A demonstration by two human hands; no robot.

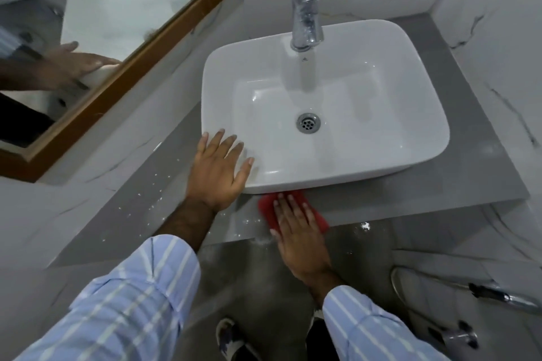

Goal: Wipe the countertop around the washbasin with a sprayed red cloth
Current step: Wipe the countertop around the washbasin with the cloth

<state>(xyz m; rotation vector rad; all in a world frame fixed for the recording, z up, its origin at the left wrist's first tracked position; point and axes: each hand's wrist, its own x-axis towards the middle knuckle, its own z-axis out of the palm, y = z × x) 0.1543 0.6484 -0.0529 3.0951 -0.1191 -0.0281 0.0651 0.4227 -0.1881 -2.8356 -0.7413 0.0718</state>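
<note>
- step in hand, by my read: wiping the front strip of the countertop (425,202), right below the washbasin (322,102) front edge
- right hand (296,231) lies flat on the red cloth (318,218), fingers straight and together, pressing down rather than gripping; nothing pinched
- cloth sits on the grey counter just in front of the basin, its far edge touching or tucked under the basin's overhang; can't tell which
- left hand (218,170) is spread open, palm down, fingers splayed over the basin's near-left corner rim; looks like bracing, holding nothing
- white specks and droplets scattered on the counter left of the basin and near the front edge (152,199), plus a small white blob (365,226) right of the cloth; these areas look not yet wiped
- right side and the strip behind the tap (305,9) show no obvious debris; whether they're done can't be judged from here
- can't see whether the cloth is damp
- next move probably calls for: keep the flat palm pressure, sweep sideways along the front strip, pick up the blob on the right, then work the speckled left side
- left hand will need to lift off the corner for the cloth to pass under there
- risk: front strip is narrow, so a flat push may shove debris over the edge onto the floor (258,272)
</note>
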